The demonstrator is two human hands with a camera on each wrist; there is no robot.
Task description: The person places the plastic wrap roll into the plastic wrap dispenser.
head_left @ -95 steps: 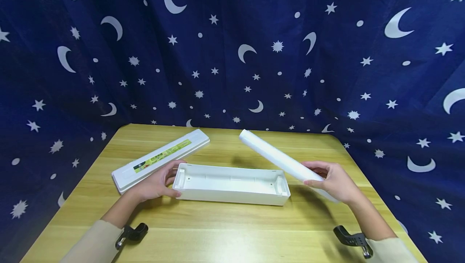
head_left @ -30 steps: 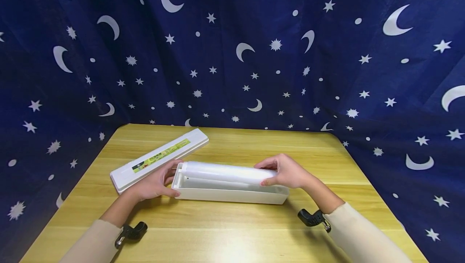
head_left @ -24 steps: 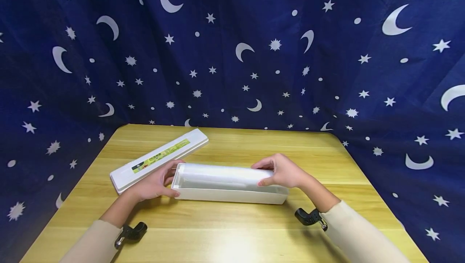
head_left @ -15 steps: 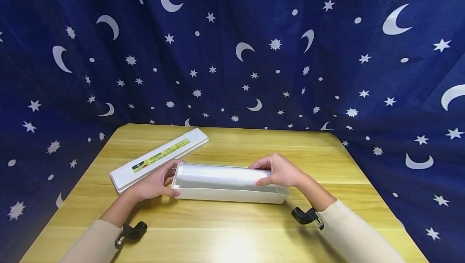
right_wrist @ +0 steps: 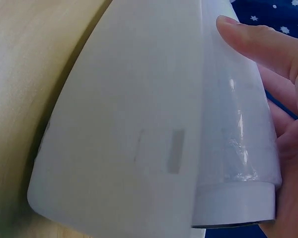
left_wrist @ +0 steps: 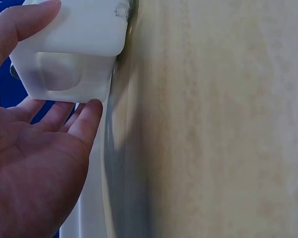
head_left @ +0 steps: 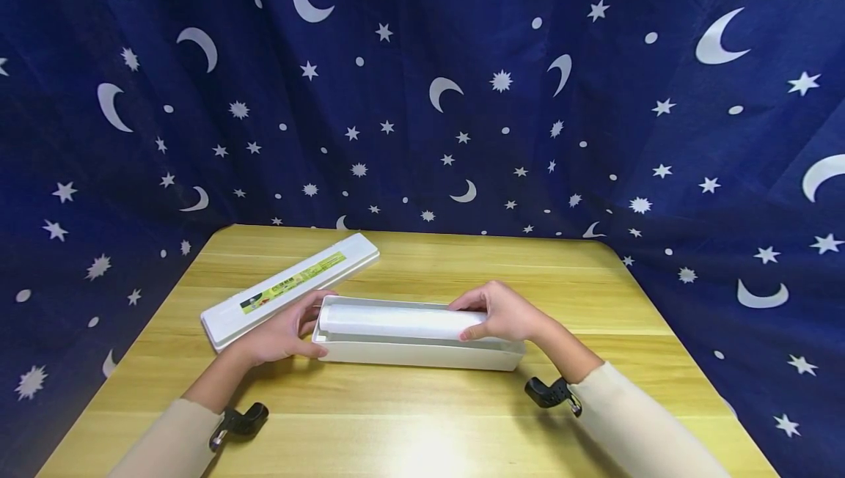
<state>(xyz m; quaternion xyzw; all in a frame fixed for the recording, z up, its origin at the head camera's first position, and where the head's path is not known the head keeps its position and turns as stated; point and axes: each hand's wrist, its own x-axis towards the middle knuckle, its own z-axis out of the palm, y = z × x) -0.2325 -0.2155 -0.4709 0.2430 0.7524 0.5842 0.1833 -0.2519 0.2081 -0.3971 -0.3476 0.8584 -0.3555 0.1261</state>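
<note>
A long white plastic box (head_left: pixel 416 355) stands lidless at mid-table. My left hand (head_left: pixel 280 333) holds its left end; in the left wrist view the thumb lies on the front wall of the box (left_wrist: pixel 84 29) and the fingertips touch the end wall. A roll of plastic wrap (head_left: pixel 396 321) lies lengthwise in the box, its left end down between the walls. Near the roll's right end, my right hand (head_left: pixel 508 313) grips it between thumb and fingers. In the right wrist view the roll's right end (right_wrist: pixel 233 203), with its bare core, shows beside the front wall.
A white lid (head_left: pixel 290 287) with a green and yellow label lies slantwise on the wooden table (head_left: pixel 422 419), behind my left hand. A dark blue curtain (head_left: pixel 396 97) with moons and stars hangs behind the table's far edge.
The right hand has brought the roll from the right of the box, tilted, to lengthwise in it. Lately the roll has sunk lower and slid slightly left. The left hand has stayed put.
</note>
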